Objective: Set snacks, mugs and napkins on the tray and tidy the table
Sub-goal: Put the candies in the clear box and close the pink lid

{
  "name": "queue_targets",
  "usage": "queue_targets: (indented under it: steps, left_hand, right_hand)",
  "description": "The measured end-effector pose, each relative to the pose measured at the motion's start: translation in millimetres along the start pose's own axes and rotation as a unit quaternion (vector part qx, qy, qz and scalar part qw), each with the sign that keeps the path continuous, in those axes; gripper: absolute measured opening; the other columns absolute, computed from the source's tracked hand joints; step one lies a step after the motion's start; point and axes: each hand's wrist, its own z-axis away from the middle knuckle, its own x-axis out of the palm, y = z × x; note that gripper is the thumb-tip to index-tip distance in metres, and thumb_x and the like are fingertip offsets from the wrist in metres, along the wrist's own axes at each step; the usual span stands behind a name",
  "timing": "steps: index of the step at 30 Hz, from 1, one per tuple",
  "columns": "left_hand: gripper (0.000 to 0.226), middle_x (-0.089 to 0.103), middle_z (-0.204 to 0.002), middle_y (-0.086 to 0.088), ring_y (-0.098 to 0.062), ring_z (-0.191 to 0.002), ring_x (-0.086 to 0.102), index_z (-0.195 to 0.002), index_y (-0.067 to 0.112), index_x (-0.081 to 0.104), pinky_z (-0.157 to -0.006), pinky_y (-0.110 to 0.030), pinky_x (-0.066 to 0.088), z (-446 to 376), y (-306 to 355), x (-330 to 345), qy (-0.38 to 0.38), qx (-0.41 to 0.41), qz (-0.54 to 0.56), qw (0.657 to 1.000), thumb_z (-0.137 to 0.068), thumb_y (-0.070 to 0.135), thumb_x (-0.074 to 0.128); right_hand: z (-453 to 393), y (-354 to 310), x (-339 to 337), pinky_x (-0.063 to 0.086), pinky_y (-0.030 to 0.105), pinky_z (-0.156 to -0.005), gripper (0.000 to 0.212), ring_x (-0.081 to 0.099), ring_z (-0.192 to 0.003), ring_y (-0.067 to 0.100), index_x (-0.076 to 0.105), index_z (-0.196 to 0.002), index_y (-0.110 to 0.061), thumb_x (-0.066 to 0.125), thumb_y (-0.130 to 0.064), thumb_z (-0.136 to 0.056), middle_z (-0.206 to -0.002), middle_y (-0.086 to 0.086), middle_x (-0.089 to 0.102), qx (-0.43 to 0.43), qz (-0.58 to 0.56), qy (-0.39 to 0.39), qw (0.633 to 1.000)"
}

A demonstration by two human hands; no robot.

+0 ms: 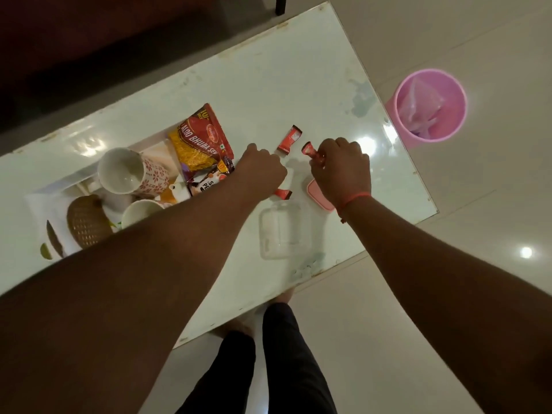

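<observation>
A white tray (pixel 44 201) on the left of the table holds two mugs, a floral one (pixel 131 171) and a plain one (pixel 140 212), a red snack packet (pixel 203 138), a smaller dark packet (pixel 206 183) and a brown woven piece (pixel 85 221). My left hand (pixel 261 171) is closed over a small red wrapper (pixel 282 193) on the table. My right hand (pixel 342 167) grips another red wrapper (pixel 310 151). A third red wrapper (pixel 289 138) lies loose between the hands.
A pink lid (pixel 316 194) lies under my right wrist and a clear plastic box (pixel 280 231) sits near the table's front edge. A pink bin (pixel 430 106) with a bag stands on the floor past the right end. My legs stand at the front edge.
</observation>
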Motion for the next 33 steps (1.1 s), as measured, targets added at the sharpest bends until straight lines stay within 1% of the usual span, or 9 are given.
queue_targets:
  steps: [5, 10, 15, 19, 22, 26, 29, 31, 33]
  left_hand:
    - [0.024, 0.062, -0.1, -0.007, -0.03, -0.093, 0.06, -0.108, 0.014, 0.062, -0.085, -0.042, 0.039, 8, -10, -11, 0.037, -0.07, 0.15, 0.986, -0.086, 0.012, 0.055]
    - [0.018, 0.06, -0.089, -0.007, -0.025, -0.072, 0.05, -0.098, 0.014, 0.064, -0.059, -0.032, 0.033, 41, -8, -26, 0.121, -0.103, 0.26, 0.952, -0.086, 0.023, 0.054]
    - [0.013, 0.042, -0.071, 0.003, -0.023, -0.069, 0.053, -0.095, 0.016, 0.063, -0.052, -0.028, 0.028, 67, 25, -7, 0.062, -0.12, 0.276, 0.952, -0.087, 0.025, 0.058]
    - [0.014, 0.057, -0.087, -0.004, -0.028, -0.082, 0.064, -0.099, 0.014, 0.062, -0.059, -0.033, 0.036, 70, 45, 1, 0.023, -0.116, 0.271, 0.955, -0.085, 0.018, 0.063]
    - [0.015, 0.056, -0.09, -0.004, -0.029, -0.085, 0.065, -0.099, 0.015, 0.061, -0.059, -0.033, 0.035, 68, 51, 3, 0.027, -0.118, 0.271, 0.955, -0.084, 0.015, 0.063]
    - [0.018, 0.061, -0.101, -0.006, -0.029, -0.091, 0.065, -0.107, 0.016, 0.055, -0.063, -0.035, 0.041, 69, 46, 6, 0.059, -0.129, 0.309, 0.94, -0.092, 0.024, 0.06]
    - [0.022, 0.066, -0.104, -0.005, -0.026, -0.09, 0.067, -0.112, 0.017, 0.057, -0.067, -0.036, 0.051, 77, 41, 8, 0.127, -0.151, 0.343, 0.918, -0.095, 0.031, 0.059]
    - [0.023, 0.067, -0.103, -0.004, -0.024, -0.087, 0.067, -0.112, 0.017, 0.059, -0.065, -0.033, 0.05, 82, 37, 9, 0.158, -0.169, 0.367, 0.901, -0.095, 0.033, 0.056]
    - [0.024, 0.068, -0.102, -0.004, -0.023, -0.087, 0.066, -0.113, 0.017, 0.059, -0.062, -0.031, 0.042, 85, 33, 11, 0.171, -0.181, 0.398, 0.883, -0.096, 0.034, 0.055]
  right_hand:
    - [69, -9, -11, 0.048, 0.039, -0.077, 0.016, 0.054, -0.086, 0.02, 0.063, -0.095, -0.024, 0.059, -0.039, -0.091, -0.092, -0.003, 0.063, 0.016, -0.069, 0.002, 0.997]
    - [122, -26, 5, 0.045, 0.036, -0.072, 0.014, 0.05, -0.081, 0.018, 0.063, -0.096, -0.023, 0.065, -0.034, -0.088, -0.088, -0.003, 0.061, -0.008, -0.055, -0.012, 0.998]
    - [136, -30, 17, 0.048, 0.038, -0.074, 0.027, 0.055, -0.086, 0.024, 0.064, -0.106, -0.016, 0.068, -0.034, -0.086, -0.097, 0.003, 0.064, -0.01, -0.046, -0.021, 0.999]
    - [119, -18, 5, 0.05, 0.036, -0.079, 0.021, 0.054, -0.092, 0.02, 0.059, -0.106, -0.013, 0.063, -0.019, -0.086, -0.104, 0.006, 0.06, 0.034, -0.146, 0.068, 0.986]
    - [79, -14, -4, 0.051, 0.034, -0.085, 0.023, 0.057, -0.098, 0.024, 0.06, -0.109, -0.009, 0.062, -0.009, -0.087, -0.109, 0.009, 0.061, 0.044, -0.176, 0.111, 0.977]
    - [7, -26, -8, 0.048, 0.037, -0.093, 0.041, 0.054, -0.112, 0.028, 0.06, -0.125, -0.013, 0.06, -0.004, -0.085, -0.125, 0.011, 0.056, -0.026, -0.162, 0.079, 0.983]
    - [-38, -36, -1, 0.045, 0.042, -0.1, 0.059, 0.045, -0.126, 0.035, 0.051, -0.14, -0.021, 0.06, -0.002, -0.085, -0.145, 0.013, 0.044, -0.1, -0.043, -0.016, 0.994]
    - [-52, -39, 8, 0.047, 0.047, -0.1, 0.057, 0.04, -0.13, 0.038, 0.049, -0.141, -0.021, 0.058, -0.003, -0.088, -0.15, 0.013, 0.037, -0.137, 0.032, -0.091, 0.986]
    - [-54, -39, 16, 0.051, 0.049, -0.092, 0.049, 0.042, -0.125, 0.038, 0.052, -0.136, -0.017, 0.056, -0.002, -0.089, -0.143, 0.014, 0.04, -0.164, 0.081, -0.123, 0.976]
